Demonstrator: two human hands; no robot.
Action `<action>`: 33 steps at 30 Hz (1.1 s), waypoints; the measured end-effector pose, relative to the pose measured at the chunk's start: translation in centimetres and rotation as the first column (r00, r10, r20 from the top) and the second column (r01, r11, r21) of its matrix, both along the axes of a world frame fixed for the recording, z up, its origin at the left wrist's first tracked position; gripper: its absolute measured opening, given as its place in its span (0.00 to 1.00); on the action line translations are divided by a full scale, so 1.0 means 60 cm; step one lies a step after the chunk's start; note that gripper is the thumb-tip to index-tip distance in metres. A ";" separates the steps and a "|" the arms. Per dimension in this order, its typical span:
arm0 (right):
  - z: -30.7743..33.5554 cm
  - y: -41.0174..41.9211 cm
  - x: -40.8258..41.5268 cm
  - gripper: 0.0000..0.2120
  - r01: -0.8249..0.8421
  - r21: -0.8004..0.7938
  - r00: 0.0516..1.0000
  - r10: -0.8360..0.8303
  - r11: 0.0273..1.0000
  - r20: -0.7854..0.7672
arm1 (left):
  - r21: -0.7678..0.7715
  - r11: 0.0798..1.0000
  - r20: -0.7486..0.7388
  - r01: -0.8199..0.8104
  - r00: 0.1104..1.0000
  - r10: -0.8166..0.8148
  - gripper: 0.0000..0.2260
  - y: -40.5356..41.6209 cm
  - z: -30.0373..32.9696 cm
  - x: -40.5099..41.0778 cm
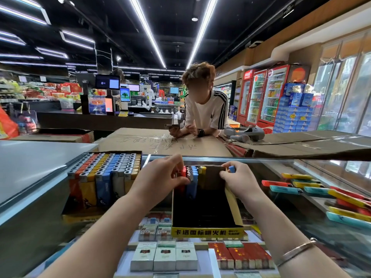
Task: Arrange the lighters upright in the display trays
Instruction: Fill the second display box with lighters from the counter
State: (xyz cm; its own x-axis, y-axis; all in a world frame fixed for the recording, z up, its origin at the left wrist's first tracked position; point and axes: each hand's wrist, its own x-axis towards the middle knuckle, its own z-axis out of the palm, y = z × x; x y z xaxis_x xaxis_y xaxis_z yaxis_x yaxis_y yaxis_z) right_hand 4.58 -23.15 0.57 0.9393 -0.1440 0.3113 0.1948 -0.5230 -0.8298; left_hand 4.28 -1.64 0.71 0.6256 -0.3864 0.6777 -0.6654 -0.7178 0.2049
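A yellow display tray (206,232) with a dark inside stands on the glass counter in front of me. Several lighters (193,173) in red, blue and yellow stand upright along its back row. My left hand (160,177) pinches a blue lighter (190,187) at the left of that row. My right hand (240,180) holds another blue lighter (231,169) at the tray's back right corner. A full tray of upright lighters (106,173) stands to the left. Loose lighters (313,189) lie flat on the counter at the right.
Cigarette packs (164,255) show under the glass counter top (281,169). Flattened cardboard boxes (160,141) lie behind the trays. A person in a white striped shirt (204,111) leans on the cardboard across from me. Drink fridges (265,95) stand at the back right.
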 end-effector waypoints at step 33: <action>0.049 0.050 -0.050 0.20 -0.365 0.818 0.875 0.464 0.445 0.138 | -0.134 0.961 -0.208 0.244 0.941 -0.268 0.23 -0.041 0.017 -0.043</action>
